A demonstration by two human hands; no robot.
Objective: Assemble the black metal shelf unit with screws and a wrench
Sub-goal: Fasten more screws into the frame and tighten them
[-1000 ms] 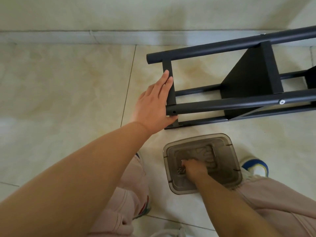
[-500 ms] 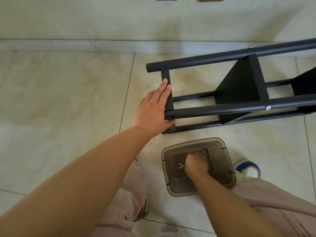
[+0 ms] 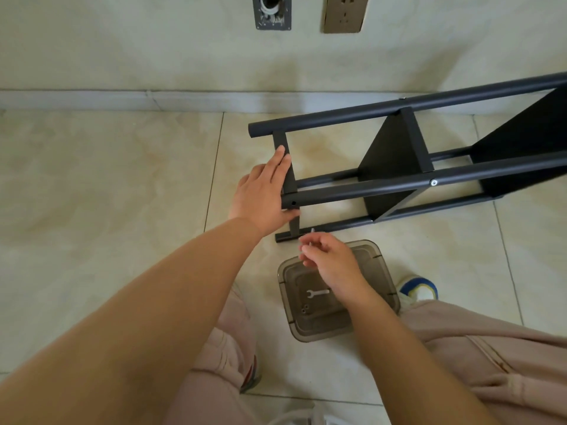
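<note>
Now that the right hand [image 3: 329, 260] has lifted out of the plastic box [image 3: 377, 265], its grip pinching a screw [image 3: 312, 233], the wrench [image 3: 317, 292] lies exposed inside; the left hand [image 3: 264, 194], fingers straight, steadies the shelf unit [image 3: 395, 161] on the floor, whose empty hole [image 3: 293, 203] probably gets it.

Shelf unit [image 3: 395, 154], upper right of frame: matt black tubes and panels, one silver screw head [image 3: 433, 182]. Container [image 3: 380, 265], lower centre: translucent smoky brown, holding a silver wrench [image 3: 317, 293]. Floor tiles [image 3: 107, 185] cream with tan marbling; trousers [image 3: 491, 348] pale pink; shoe [image 3: 420, 289] blue, white and yellow.
</note>
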